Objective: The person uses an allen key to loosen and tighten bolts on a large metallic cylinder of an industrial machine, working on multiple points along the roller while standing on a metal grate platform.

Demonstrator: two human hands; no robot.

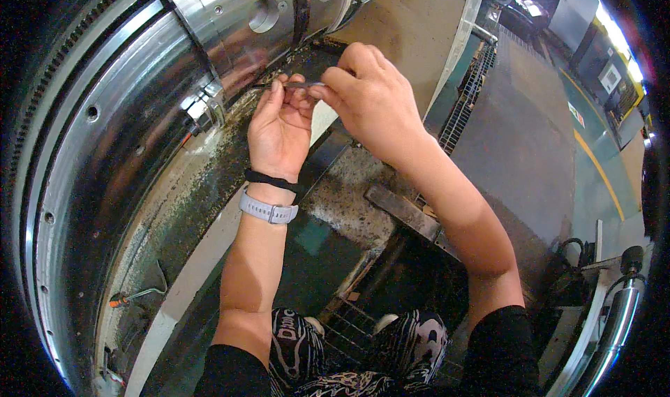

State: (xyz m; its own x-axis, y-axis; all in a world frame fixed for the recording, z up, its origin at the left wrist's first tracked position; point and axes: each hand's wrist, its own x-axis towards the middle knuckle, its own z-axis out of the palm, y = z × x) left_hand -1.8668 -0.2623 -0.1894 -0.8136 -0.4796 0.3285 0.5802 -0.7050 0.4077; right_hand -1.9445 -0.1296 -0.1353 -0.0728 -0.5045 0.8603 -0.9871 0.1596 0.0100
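A thin dark metal rod [299, 85] lies crosswise between my two hands, level with the lower edge of the big shiny metal cylinder [230, 24]. My left hand [279, 132] is turned palm up, its fingertips closed on the rod's left part. From the right, my right hand [377, 93] pinches the other end between thumb and fingers. The rod's exact kind is too small to make out. Left of my left hand, a metal clamp block [204, 109] with a bolt sits against the cylinder.
A hooked tool with an orange handle [120, 301] lies in the chip-strewn trough at lower left. A toothed ring [42, 83] curves along the far left. A rusty steel bar [401, 212] lies below my right forearm. At lower right stands a chrome tube [618, 327].
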